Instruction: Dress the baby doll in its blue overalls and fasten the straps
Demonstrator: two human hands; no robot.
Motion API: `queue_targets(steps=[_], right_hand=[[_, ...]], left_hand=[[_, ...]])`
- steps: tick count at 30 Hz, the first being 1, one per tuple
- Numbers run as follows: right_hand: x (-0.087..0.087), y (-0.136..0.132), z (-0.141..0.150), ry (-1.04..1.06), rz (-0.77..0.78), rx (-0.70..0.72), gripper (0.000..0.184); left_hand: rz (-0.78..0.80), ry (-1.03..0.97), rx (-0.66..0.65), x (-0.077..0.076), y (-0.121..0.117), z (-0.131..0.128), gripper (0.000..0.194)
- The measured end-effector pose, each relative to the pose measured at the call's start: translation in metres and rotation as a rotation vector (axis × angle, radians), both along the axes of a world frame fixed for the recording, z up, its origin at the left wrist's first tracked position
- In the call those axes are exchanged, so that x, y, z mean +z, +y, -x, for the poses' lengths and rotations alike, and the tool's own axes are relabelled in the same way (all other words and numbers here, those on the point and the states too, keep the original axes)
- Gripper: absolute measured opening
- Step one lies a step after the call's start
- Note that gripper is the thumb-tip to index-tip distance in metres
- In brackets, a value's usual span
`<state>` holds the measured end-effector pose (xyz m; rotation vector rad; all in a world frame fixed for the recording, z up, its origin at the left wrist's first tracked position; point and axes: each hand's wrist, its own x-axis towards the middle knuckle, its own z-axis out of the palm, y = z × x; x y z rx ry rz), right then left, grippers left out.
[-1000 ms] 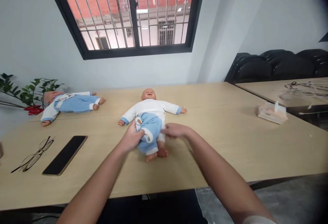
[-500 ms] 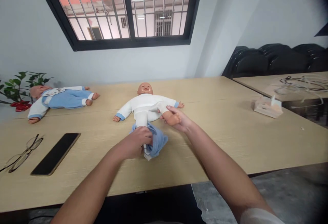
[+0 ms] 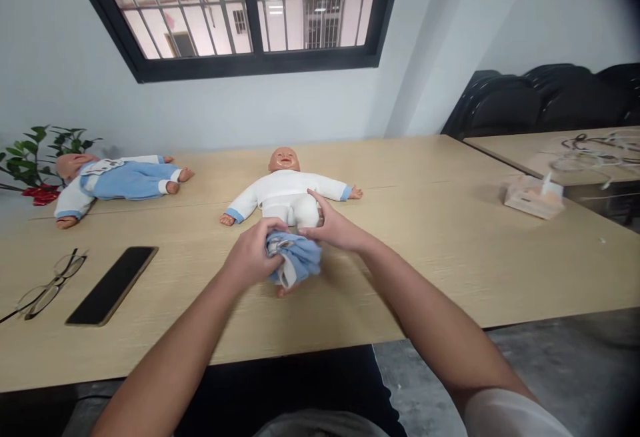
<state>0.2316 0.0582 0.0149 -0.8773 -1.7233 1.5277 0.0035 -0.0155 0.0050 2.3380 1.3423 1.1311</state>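
Note:
A baby doll (image 3: 280, 187) in a white top with blue cuffs lies on its back in front of me, its head toward the wall. Blue trousers (image 3: 300, 257) with a white trim are bunched around its lower leg on the left, and a foot shows just below them. My left hand (image 3: 255, 250) is closed on the bunched cloth from the left side. The doll's other leg (image 3: 306, 211) is bent, and my right hand (image 3: 335, 223) wraps round it with thumb and fingers; its foot is hidden.
A second doll (image 3: 125, 180) in blue clothes lies at the back left beside a potted plant (image 3: 33, 157). Glasses (image 3: 50, 287) and a phone (image 3: 113, 287) rest at the left. A tissue box (image 3: 534, 198) stands at the right, with cables (image 3: 600, 150) behind it.
My left hand has moved up a little with the trousers, uncovering the foot below them. The right-hand leg is now bent, its foot out of sight. The view has tipped slightly down.

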Motion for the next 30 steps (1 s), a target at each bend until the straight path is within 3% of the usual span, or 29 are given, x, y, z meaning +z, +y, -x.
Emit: queue_targets(steps=[4,6,11,13,22,26,30], right_hand=[[-0.002,-0.004,0.004,-0.031,-0.052,-0.024,0.12],[-0.005,-0.005,0.01,0.012,-0.054,-0.092,0.119],[-0.009,-0.006,0.022,0.187,0.04,-0.235,0.122],[-0.009,-0.006,0.024,0.243,0.072,-0.263,0.121],[-0.013,-0.008,0.027,0.307,0.15,-0.314,0.108],[-0.014,-0.008,0.03,0.302,0.136,-0.369,0.101],[-0.012,-0.008,0.031,0.281,0.075,-0.445,0.092]], left_hand=[[-0.38,-0.126,0.289,-0.003,0.004,-0.006,0.036],[-0.47,-0.066,0.32,0.0,0.003,-0.007,0.019],[-0.479,0.083,0.097,0.01,0.001,-0.001,0.009],[-0.449,0.094,0.056,0.011,0.003,0.004,0.015],[-0.273,0.192,0.025,0.01,0.01,0.018,0.03],[-0.267,0.214,0.103,0.009,0.007,0.008,0.032],[-0.32,0.103,0.133,0.007,0.003,-0.002,0.039]])
